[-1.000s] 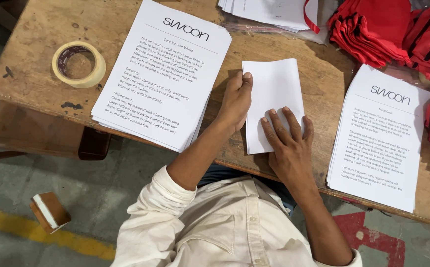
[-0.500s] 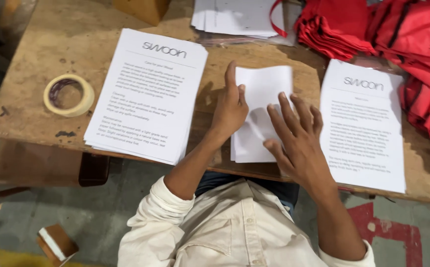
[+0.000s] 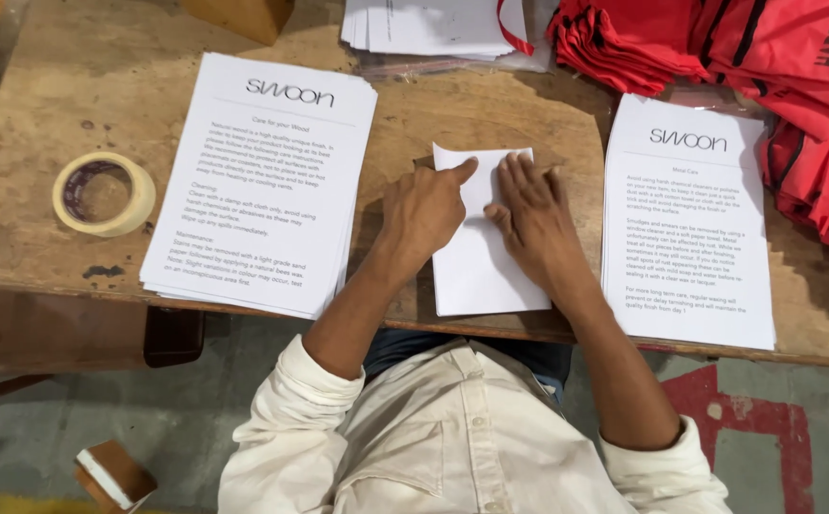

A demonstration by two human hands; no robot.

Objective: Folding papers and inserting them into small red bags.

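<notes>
Currently a folding step — both hands flat on a folded white sheet (image 3: 481,257) lying at the near middle of the wooden desk (image 3: 490,105); left hand (image 3: 426,211) with forefinger stretched to the sheet's top edge, right hand (image 3: 531,214) spread over its right half; neither grip closed on anything, fingers pressing, not pinching. Stacks of printed sheets either side — left stack (image 3: 262,181), right stack (image 3: 689,224); tape roll (image 3: 105,193) far left; red cloth bags (image 3: 776,67) top right. Judgement: crease being set; next calls for an even press along the fold.
</notes>
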